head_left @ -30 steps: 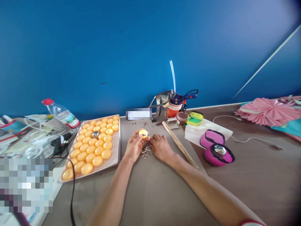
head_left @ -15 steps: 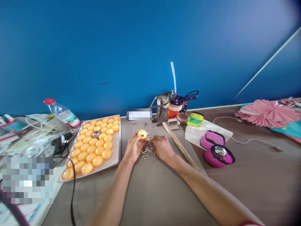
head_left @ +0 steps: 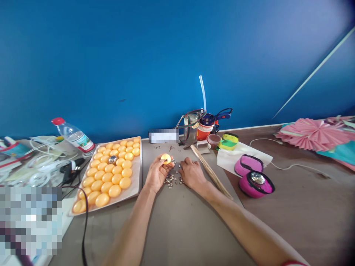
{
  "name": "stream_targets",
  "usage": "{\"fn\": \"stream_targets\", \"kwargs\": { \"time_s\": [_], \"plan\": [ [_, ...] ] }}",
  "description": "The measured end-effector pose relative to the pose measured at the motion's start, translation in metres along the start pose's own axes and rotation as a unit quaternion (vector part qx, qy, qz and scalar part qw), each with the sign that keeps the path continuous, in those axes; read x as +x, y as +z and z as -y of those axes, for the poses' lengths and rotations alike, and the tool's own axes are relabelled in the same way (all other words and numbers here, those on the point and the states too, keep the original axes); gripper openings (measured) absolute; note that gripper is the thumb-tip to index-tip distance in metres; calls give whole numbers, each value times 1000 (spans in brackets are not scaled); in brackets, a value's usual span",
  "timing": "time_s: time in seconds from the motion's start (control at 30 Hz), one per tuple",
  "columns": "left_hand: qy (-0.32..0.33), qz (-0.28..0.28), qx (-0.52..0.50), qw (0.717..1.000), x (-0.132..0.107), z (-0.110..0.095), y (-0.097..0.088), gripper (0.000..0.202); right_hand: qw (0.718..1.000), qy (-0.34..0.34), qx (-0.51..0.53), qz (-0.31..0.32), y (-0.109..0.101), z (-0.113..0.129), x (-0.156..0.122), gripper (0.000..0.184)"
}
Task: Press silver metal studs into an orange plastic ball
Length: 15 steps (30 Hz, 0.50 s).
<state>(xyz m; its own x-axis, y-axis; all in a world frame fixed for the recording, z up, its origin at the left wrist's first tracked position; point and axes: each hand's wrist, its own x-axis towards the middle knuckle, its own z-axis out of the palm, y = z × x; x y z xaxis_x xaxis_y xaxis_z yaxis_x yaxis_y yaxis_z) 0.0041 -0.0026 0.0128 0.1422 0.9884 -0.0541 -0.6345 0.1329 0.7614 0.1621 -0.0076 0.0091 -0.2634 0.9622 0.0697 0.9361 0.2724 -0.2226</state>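
My left hand point(head_left: 157, 174) is closed round a yellow-orange plastic ball point(head_left: 166, 159), held above the table. A small dark spot or piece shows on the ball's upward face. My right hand point(head_left: 192, 172) rests palm down on the table just to the right, its fingers curled and bunched together. What its fingertips pinch, if anything, is hidden. Between and below the hands lies a scatter of small shiny metallic pieces point(head_left: 170, 181). To the left, a shallow white tray point(head_left: 135, 181) holds rows of similar yellow-orange balls point(head_left: 109, 167); one ball point(head_left: 112, 159) among them is covered in silvery, faceted pieces.
Pale thin sticks point(head_left: 212, 173) lie right of my right hand. Behind stand a glass jar point(head_left: 190, 129) and a red-orange cup point(head_left: 204, 132) with tools. Pink bands point(head_left: 256, 184) sit at right, folded pink paper point(head_left: 310, 133) beyond. A bottle point(head_left: 76, 137) and tangled cables point(head_left: 41, 168) crowd the left.
Both hands stay over the metallic pieces. The left hand, still holding the ball, has shifted very slightly left and down in the view. The right hand's fingers have lifted or spread slightly.
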Motion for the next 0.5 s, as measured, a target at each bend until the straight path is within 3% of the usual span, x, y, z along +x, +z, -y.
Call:
{"fn": "stream_targets", "kwargs": {
  "time_s": [0.33,0.5],
  "plan": [
    [-4,-7,9,1000,1,1,0,29,1000,-20,18,-14,5,-5,4,20],
    [-9,-1,0,1000,0,-1,-1,26,991,-28,88,-100,3,-4,2,16]
  ]
}}
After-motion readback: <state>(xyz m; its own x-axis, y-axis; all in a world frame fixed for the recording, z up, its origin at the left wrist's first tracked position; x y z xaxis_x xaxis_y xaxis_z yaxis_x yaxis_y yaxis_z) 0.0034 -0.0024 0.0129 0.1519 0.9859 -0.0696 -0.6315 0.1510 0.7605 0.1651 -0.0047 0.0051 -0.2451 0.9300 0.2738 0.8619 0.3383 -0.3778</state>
